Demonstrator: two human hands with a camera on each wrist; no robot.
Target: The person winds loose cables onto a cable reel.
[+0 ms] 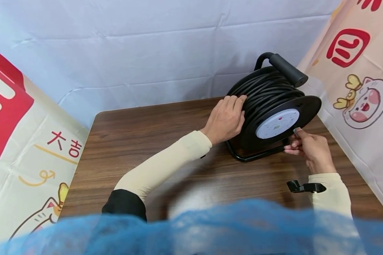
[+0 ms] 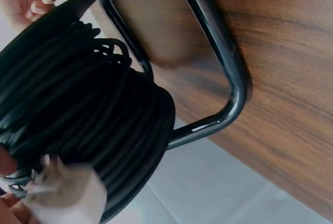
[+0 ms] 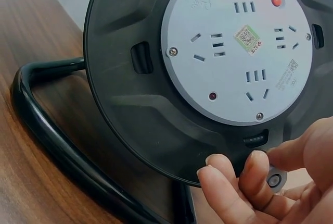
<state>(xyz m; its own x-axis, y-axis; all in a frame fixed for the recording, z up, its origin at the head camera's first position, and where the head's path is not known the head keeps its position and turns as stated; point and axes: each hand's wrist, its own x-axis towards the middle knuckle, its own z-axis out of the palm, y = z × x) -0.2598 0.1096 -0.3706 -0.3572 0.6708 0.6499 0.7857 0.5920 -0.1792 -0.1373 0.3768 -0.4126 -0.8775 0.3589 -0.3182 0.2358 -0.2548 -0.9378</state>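
Note:
A black cable reel (image 1: 269,102) stands tilted in its tubular frame at the table's right rear. Black cable (image 2: 67,94) is wound in many turns on its drum. My left hand (image 1: 226,118) lies at the drum's left side, its fingers curled onto the cable. Beside those fingers hangs a blurred white plug (image 2: 73,198) with metal prongs. With thumb and fingers, my right hand (image 1: 314,147) pinches a small grey knob (image 3: 276,179) at the lower edge of the reel's front disc. The disc carries a round white socket panel (image 3: 234,67) with a red button.
A black carrying handle (image 1: 287,69) juts from the top of the reel. The wooden table (image 1: 140,141) meets a white cloth wall (image 1: 146,63) behind and printed cloths at both sides. Blue gauzy material (image 1: 210,230) covers the bottom of the head view.

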